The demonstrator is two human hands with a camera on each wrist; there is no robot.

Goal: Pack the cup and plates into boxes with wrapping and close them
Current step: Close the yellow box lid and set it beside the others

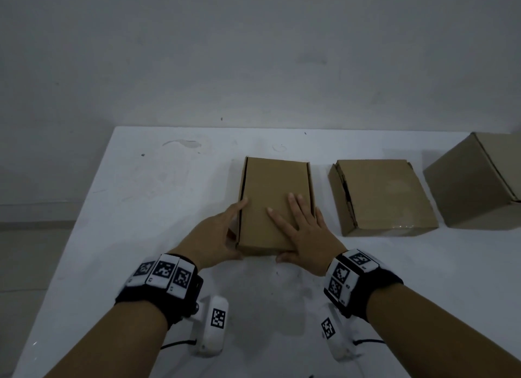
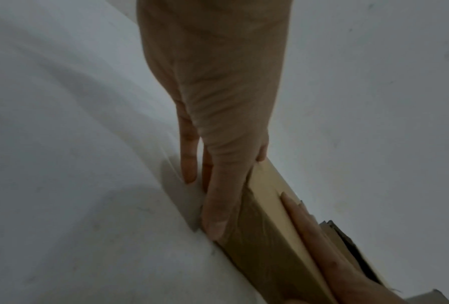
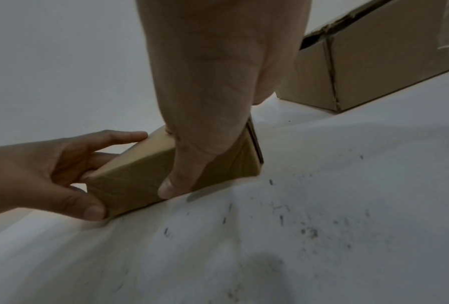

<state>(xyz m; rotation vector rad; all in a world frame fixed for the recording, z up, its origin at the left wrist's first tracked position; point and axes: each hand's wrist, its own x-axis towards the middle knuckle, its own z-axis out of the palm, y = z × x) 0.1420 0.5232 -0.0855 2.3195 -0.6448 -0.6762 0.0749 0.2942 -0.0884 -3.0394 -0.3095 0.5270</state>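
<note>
A closed brown cardboard box [image 1: 276, 203] lies flat in the middle of the white table [image 1: 158, 197]. My left hand [image 1: 229, 231] grips its near left corner, fingers along the left side and thumb against the near face. In the right wrist view that left hand [image 3: 49, 170] clamps the corner of the box [image 3: 132, 179]. My right hand [image 1: 293, 228] lies flat on the lid with straight, spread fingers, its thumb [image 3: 171, 185] pressed on the near face. The left wrist view shows my left hand [image 2: 218, 164] along the box's side [image 2: 257, 246]. No cup, plate or wrapping shows.
Two more closed cardboard boxes stand to the right: a flat one [image 1: 386, 194] close beside the held box, and a taller one [image 1: 479, 186] at the frame's edge. The table's left edge runs diagonally on the left. A grey wall rises behind the table.
</note>
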